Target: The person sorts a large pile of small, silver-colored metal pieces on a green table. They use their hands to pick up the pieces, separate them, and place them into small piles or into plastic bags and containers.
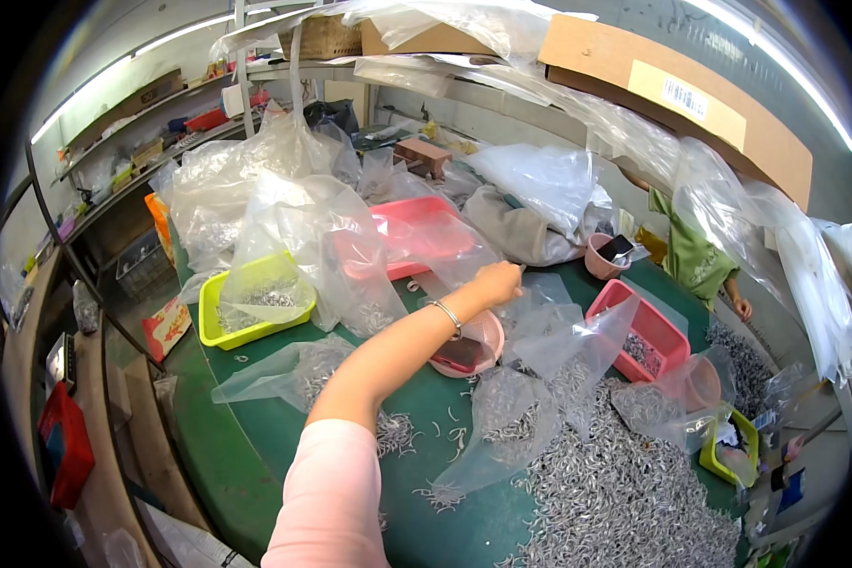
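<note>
Clear plastic bags (540, 327), thin and crinkled, lie in a loose heap on the green table (227, 445), and the one nearest the reaching hand is just past the middle of the table, beside the pink tray (417, 232). One arm in a pale pink sleeve (336, 492) rises from the lower edge and stretches forward and to the right, elbow bent, forearm bare, a thin metal bracelet (448, 315) at the wrist. Whether it is the left or right arm cannot be told from this view. The hand (497, 281) is curled, fingers drawn together at the edge of a bag's film; whether they actually pinch the film cannot be told.

Under the forearm sits a round pink bowl (478, 343) with a dark phone lying in it. Small curved metal hooks (625, 492), silvery and thin, spread in a dense grey pile over the right part of the table, with a few strays near the elbow. A yellow-green rectangular tray (213, 327) at the left holds a bag with more of the metal pieces. A deeper pink bin (648, 327) stands to the right, partly filled. Another person in a green top (691, 256) sits at the far right edge.
</note>
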Motion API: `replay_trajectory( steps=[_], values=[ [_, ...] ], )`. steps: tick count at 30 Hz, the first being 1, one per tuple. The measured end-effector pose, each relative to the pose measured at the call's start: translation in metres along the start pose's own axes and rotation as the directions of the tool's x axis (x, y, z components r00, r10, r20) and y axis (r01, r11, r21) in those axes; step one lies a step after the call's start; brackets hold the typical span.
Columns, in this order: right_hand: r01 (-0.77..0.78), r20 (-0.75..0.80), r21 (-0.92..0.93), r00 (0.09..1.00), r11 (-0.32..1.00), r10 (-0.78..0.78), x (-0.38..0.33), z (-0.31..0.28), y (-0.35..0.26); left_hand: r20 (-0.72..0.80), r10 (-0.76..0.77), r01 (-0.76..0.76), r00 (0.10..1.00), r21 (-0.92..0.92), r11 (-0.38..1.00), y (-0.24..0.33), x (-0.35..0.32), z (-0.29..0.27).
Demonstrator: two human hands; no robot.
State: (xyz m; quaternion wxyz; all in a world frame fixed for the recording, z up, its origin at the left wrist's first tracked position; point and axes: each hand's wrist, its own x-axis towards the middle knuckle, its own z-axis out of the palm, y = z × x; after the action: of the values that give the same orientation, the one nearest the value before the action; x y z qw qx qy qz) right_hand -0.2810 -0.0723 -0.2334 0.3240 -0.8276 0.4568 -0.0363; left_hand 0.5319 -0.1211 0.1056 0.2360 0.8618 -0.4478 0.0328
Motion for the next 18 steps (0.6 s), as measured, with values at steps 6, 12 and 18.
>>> replay_trajectory(
  steps=[6, 12, 18],
  values=[
    [-0.009, 0.012, -0.013, 1.000, 1.000, 0.009, 0.001, -0.003, 0.001, 0.005, -0.088, 0.088, 0.996, 0.009, 0.996, -0.009, -0.013, -0.014],
    [-0.001, 0.074, -0.037, 0.997, 0.999, 0.004, -0.002, -0.008, -0.010, -0.149, -0.156, 0.111, 0.976, -0.275, 0.955, -0.010, -0.040, -0.009],
    [-0.058, 0.019, 0.041, 0.998, 0.997, 0.057, -0.006, 0.009, 0.036, 0.184, -0.306, 0.282, 0.934, -0.905, 0.319, 0.001, -0.078, -0.026]
  ],
)
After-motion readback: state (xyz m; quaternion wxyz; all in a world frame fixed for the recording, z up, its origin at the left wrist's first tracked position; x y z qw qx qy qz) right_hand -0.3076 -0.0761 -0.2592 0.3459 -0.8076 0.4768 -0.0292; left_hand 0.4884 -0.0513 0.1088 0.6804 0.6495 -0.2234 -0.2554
